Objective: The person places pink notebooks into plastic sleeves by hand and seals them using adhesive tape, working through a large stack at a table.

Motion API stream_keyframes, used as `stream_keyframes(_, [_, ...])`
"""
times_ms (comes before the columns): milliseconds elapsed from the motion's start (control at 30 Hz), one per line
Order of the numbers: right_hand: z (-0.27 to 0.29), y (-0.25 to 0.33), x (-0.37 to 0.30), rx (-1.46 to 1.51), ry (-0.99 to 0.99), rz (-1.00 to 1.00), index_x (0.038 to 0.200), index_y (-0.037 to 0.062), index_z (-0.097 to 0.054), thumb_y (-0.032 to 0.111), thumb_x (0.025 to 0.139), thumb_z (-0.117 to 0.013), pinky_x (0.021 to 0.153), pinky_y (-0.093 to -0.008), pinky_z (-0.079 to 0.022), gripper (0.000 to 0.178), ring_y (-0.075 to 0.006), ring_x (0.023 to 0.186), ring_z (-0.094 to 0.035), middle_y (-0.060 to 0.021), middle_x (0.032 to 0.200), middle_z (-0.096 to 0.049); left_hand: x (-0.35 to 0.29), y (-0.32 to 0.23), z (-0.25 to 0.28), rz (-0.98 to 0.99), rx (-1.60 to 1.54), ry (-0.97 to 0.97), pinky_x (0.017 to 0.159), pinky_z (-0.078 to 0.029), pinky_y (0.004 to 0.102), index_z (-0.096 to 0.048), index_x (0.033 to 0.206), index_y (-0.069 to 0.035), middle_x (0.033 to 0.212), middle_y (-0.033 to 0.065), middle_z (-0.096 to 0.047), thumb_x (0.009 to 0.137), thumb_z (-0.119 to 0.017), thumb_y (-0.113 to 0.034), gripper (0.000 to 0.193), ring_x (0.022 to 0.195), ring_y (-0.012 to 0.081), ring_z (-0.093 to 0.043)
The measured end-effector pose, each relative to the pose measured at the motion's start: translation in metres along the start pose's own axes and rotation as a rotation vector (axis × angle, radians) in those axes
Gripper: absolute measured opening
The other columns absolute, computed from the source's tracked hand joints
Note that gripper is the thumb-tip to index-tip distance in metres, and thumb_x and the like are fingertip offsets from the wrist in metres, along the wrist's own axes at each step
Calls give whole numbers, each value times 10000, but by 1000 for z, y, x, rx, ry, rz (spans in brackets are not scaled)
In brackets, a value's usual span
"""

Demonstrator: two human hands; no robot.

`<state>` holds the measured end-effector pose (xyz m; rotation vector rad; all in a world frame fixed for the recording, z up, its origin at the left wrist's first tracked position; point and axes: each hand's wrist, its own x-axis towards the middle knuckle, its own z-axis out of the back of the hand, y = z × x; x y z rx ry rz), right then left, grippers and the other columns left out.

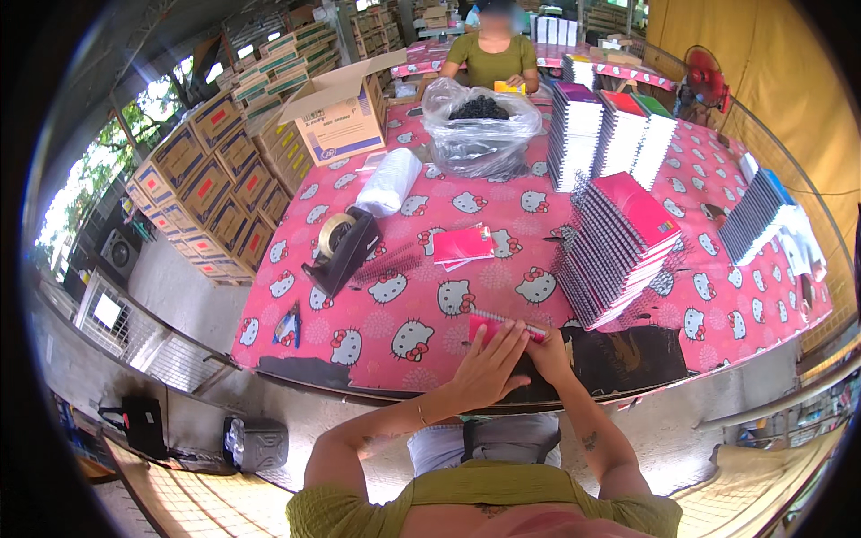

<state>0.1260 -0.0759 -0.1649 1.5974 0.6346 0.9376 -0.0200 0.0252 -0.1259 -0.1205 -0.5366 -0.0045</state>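
A small red spiral notebook (487,325) lies at the near edge of the table in front of me. My left hand (491,363) rests across it, fingers stretched out flat over the cover and coil. Closed around the notebook's right end is my right hand (549,355), its fingertips partly hidden. Just beyond, red covers (463,245) lie flat on the tablecloth. To the right of my hands leans a tall stack of red spiral notebooks (619,247). Loose dark coils (390,266) are spread on the left, near a black tape dispenser (343,251).
The table wears a pink patterned cloth (377,363). A clear bag of black coils (480,148), a white roll (389,182) and an open carton (341,121) stand farther back. More notebook stacks (574,134) rise at right. Small snips (287,325) lie left. Another person (493,58) sits opposite.
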Motion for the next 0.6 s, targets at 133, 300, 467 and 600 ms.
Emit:
stream_keyframes(133, [0, -8, 1, -99, 59, -21, 1118, -6, -691, 22, 925, -654, 764, -257, -499, 199, -54, 857, -595, -16, 919, -707, 35, 33, 26, 64, -80, 250, 1145, -244, 565, -470, 1419, -25, 1492, 157, -447, 935, -612, -365, 609, 1393, 349, -404])
stream_keyframes(300, [-4, 3, -4, -347, 94, 31, 1085, -11, -686, 21, 863, -676, 728, -317, -524, 224, -132, 807, -671, -126, 886, -733, 32, 22, 26, -42, 80, 86, 1145, -221, 595, -465, 1419, -17, 1507, 165, -426, 962, -532, -461, 641, 1401, 388, -378])
stream_keyframes(467, [2, -8, 1, -316, 43, -13, 1064, -3, -680, -1, 840, -665, 732, -322, -526, 225, -118, 845, -674, -116, 900, -740, -6, 1, 2, -4, -36, -6, 1140, -235, 593, -513, 1377, -41, 1429, 145, -504, 954, -568, -418, 569, 1342, 350, -451])
stream_keyframes(600, [0, 15, 3, -434, 120, -16, 1171, 16, -667, 66, 853, -703, 816, -362, -524, 324, -308, 975, -716, -219, 986, -717, 23, 36, 8, 44, -150, 123, 1148, -244, 562, -590, 1308, -144, 1285, 118, -610, 912, -670, -269, 423, 1220, 240, -564])
